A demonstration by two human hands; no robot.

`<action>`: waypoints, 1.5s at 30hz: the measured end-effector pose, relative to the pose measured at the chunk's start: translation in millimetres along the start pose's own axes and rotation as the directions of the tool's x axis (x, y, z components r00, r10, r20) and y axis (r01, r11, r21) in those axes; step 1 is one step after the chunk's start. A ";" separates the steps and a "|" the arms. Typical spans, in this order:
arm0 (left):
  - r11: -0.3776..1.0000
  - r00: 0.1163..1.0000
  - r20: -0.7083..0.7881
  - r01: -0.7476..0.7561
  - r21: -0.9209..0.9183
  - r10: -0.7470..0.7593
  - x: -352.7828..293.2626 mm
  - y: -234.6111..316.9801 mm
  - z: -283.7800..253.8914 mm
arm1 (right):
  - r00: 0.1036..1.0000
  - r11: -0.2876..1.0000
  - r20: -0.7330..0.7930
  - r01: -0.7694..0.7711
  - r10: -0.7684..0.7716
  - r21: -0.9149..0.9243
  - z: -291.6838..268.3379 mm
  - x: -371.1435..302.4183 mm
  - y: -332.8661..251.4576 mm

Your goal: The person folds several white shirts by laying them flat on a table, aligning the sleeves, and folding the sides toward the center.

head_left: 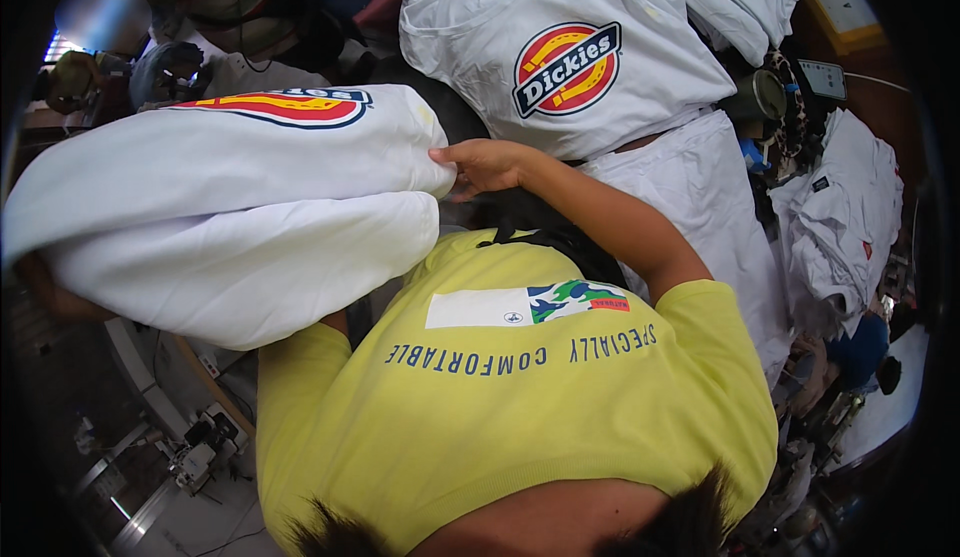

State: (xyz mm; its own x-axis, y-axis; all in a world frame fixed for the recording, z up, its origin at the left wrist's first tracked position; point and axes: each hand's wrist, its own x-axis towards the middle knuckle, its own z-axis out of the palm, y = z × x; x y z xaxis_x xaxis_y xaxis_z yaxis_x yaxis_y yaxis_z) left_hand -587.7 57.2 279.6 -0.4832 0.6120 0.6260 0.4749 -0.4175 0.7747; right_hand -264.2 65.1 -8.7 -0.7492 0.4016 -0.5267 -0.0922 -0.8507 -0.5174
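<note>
A white T-shirt [240,247] with a red, yellow and blue printed logo is held up at the left, its folds hanging in two layers. My right hand [485,167] reaches across and pinches the shirt's right edge between thumb and fingers. Beneath the fabric runs my left arm [65,292], bare skin showing at the shirt's lower left side. The cloth covers my left hand, so its fingers are hidden.
Another white T-shirt [620,67] with the same logo lies spread ahead, over more white cloth [690,207]. White garments [840,217] are heaped at the right, near a dark green cylindrical container [762,97]. A sewing machine [195,452] stands at lower left.
</note>
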 end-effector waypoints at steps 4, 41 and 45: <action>0.996 0.996 -0.028 0.089 0.024 -0.089 5.4 -1.7 -20.1 | 0.927 0.935 -0.212 0.258 -0.311 -0.241 -11.4 -27.7 -28.2; 0.945 0.931 0.271 0.292 -0.150 -0.245 -9.8 -82.7 -9.2 | 0.531 0.319 0.023 0.544 -0.847 -0.776 10.0 -235.6 -270.2; 0.940 0.986 0.114 0.148 -0.306 -0.118 9.0 -57.3 9.1 | 0.224 0.085 0.117 0.724 -0.967 -0.684 0.0 -260.8 -323.2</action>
State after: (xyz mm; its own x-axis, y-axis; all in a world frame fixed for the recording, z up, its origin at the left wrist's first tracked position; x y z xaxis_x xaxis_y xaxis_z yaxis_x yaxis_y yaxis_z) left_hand -612.5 92.7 240.0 -0.4488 0.7297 0.5159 0.1498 -0.5077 0.8484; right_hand -39.0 235.3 296.0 -0.1558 0.8733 0.4616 -0.1017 0.4506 -0.8869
